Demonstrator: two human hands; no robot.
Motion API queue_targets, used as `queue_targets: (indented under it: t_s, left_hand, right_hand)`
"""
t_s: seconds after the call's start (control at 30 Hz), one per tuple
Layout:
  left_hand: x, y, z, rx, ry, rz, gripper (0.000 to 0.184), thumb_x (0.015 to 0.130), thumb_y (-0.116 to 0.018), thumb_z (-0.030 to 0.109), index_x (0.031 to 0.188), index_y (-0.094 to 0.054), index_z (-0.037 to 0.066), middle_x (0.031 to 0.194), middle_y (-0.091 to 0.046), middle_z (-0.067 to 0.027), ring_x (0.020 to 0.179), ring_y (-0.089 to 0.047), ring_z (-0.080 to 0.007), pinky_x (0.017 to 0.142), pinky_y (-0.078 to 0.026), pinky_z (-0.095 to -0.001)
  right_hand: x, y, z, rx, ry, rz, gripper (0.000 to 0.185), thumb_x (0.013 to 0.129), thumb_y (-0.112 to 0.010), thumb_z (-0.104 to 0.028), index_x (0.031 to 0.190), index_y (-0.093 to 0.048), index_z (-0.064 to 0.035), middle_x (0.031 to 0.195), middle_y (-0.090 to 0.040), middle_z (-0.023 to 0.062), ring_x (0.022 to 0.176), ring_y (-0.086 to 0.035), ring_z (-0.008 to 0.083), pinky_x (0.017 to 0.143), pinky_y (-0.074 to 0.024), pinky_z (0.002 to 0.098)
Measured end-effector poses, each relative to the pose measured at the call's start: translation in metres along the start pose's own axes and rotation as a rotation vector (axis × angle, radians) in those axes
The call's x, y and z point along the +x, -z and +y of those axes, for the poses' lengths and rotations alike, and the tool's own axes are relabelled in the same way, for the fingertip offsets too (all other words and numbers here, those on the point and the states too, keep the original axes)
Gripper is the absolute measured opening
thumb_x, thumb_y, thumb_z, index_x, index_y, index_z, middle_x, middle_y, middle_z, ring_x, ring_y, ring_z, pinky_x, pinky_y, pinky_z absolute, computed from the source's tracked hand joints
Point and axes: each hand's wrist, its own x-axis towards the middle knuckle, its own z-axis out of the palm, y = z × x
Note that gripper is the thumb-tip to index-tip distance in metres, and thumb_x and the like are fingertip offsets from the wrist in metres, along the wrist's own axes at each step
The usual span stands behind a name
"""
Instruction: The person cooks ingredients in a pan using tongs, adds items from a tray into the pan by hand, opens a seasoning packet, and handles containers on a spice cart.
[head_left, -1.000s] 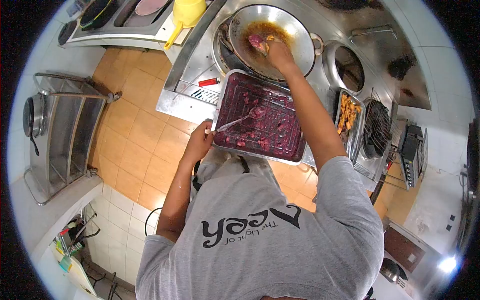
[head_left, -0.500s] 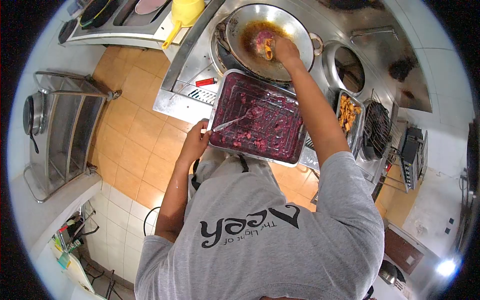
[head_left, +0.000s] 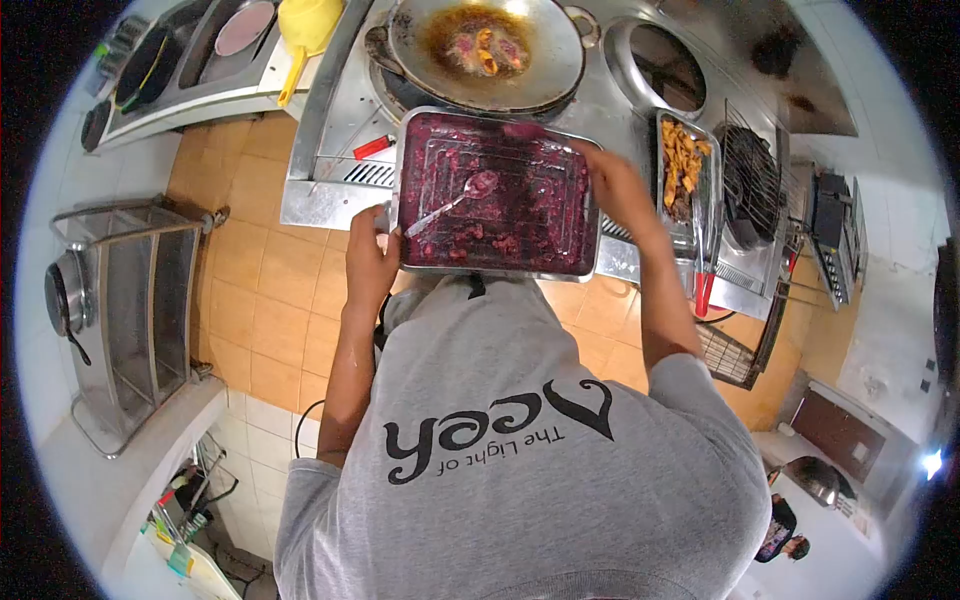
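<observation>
A rectangular metal tray [head_left: 400,180] with a dark purple wet mixture is in front of the body, and a spoon [head_left: 440,215] lies in it. My left hand [head_left: 372,262] grips the tray's left edge, thumb near the spoon handle. Over the tray's upper right edge is my right hand [head_left: 618,188], blurred, its fingers hard to make out. Beyond the tray stands a wide wok [head_left: 555,60], where several purple and orange pieces [head_left: 487,50] sit in bubbling brown oil.
A smaller tray of orange fried pieces [head_left: 684,160] with red-handled tongs [head_left: 703,290] is at the right, near a round grill [head_left: 750,185]. A red lighter [head_left: 373,147] lies on the metal counter [head_left: 315,190]. A yellow dipper [head_left: 305,28] sits upper left. A metal trolley [head_left: 130,290] stands left.
My right hand has left the wok and come back to the tray's right side. The pieces it held are now in the oil. The view has shifted right.
</observation>
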Motion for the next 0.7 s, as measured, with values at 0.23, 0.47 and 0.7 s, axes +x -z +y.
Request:
queue_targets:
  t_s: [0.23, 0.47, 0.7]
  left_hand:
    - [0.017, -0.020, 0.032, 0.758, -0.319, -0.112, 0.018, 0.070, -0.066, 0.023, 0.083, -0.062, 0.011, 0.138, -0.031, -0.0117, 0.132, -0.016, -0.0368, 0.091, -0.001, -0.0742]
    - [0.031, -0.031, 0.032, 0.898, -0.358, -0.292, 0.016, 0.070, -0.066, 0.025, 0.077, -0.067, 0.011, 0.146, -0.018, -0.0099, 0.135, -0.004, -0.0356, 0.092, 0.002, -0.0737]
    - [0.035, -0.033, 0.043, 0.844, -0.353, -0.281, 0.013, 0.069, -0.065, 0.023, 0.074, -0.067, 0.012, 0.147, -0.014, -0.0096, 0.136, -0.001, -0.0353, 0.092, 0.003, -0.0734]
  right_hand:
    - [-0.126, -0.070, -0.009, -0.048, -0.416, 0.016, 0.045, 0.078, -0.039, 0.000, 0.120, -0.051, -0.0112, 0.099, -0.059, 0.0225, 0.088, -0.058, 0.0392, 0.076, -0.0480, 0.0440]
    - [-0.146, -0.066, -0.008, -0.140, -0.463, 0.087, 0.044, 0.079, -0.045, -0.003, 0.122, -0.047, -0.0120, 0.085, -0.057, 0.0157, 0.076, -0.060, 0.0338, 0.061, -0.0504, 0.0433]
    - [-0.158, -0.060, -0.026, -0.053, -0.307, 0.043, 0.045, 0.078, -0.043, 0.000, 0.122, -0.047, -0.0122, 0.093, -0.058, 0.0165, 0.074, -0.061, 0.0342, 0.062, -0.0512, 0.0424]
